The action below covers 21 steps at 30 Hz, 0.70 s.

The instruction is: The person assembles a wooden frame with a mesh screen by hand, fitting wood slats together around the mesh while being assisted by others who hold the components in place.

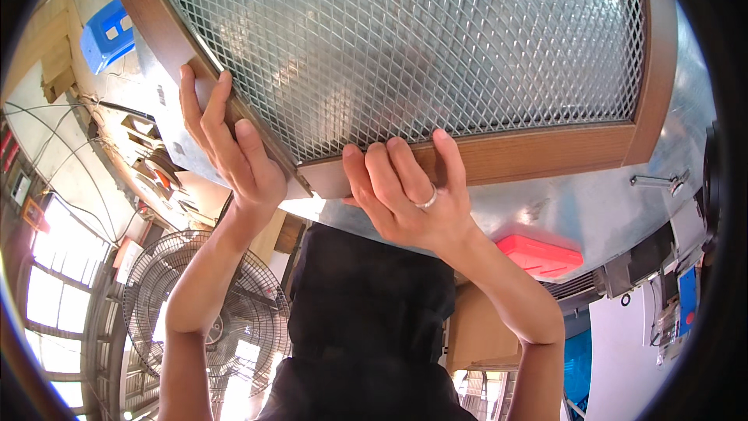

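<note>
A brown wood-look frame (545, 152) with a diamond-pattern metal mesh (436, 54) inside it lies on a shiny metal tabletop. My left hand (230, 140) holds the frame's left side piece by the near corner, its fingers reaching up along the face. My right hand (409, 195), with a ring on one finger, is closed over the near rail just right of that corner. Its fingertips sit by the mesh edge and the thumb is mostly hidden below the rail. A narrow dark gap shows at the corner between the two hands.
A red plastic box (541, 256) and a metal handle-like tool (658, 182) lie on the tabletop at the right. A blue plastic piece (107, 35) is at the far left. Below the left forearm stands a large wire-caged fan (167, 281). Cables hang at the left.
</note>
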Available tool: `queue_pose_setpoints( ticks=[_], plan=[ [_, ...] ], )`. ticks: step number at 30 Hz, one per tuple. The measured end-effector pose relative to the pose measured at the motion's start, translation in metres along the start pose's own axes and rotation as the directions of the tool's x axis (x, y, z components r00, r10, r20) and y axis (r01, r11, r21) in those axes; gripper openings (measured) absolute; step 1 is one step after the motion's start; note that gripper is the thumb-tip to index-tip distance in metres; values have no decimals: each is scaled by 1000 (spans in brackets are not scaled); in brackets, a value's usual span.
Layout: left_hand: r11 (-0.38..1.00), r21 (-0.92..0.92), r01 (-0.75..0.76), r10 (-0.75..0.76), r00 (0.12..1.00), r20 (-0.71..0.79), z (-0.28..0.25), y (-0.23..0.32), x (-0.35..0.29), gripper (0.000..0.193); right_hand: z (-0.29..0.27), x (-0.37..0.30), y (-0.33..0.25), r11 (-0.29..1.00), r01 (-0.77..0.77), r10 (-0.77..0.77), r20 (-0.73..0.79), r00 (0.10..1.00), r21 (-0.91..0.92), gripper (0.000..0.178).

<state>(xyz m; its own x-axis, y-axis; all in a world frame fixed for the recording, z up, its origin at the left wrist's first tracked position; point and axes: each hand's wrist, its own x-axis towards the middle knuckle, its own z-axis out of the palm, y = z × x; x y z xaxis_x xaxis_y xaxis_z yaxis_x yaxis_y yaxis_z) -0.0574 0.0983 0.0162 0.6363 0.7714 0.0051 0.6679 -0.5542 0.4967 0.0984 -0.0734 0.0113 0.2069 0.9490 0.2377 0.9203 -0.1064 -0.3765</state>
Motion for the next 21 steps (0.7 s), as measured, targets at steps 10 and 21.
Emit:
queue_pose_setpoints(
  ticks=[10, 21],
  plan=[
    [999, 41, -21, 22, 1000, -17, -1, -4, 1, 50, 2, -3, -1, 1000, -12, 12, -11, 1000, -3, 26],
    [997, 43, -62, 62, 998, -5, 1, -5, 2, 49, 4, -11, -11, 995, -79, 80, 13, 997, -59, 32]
  ],
)
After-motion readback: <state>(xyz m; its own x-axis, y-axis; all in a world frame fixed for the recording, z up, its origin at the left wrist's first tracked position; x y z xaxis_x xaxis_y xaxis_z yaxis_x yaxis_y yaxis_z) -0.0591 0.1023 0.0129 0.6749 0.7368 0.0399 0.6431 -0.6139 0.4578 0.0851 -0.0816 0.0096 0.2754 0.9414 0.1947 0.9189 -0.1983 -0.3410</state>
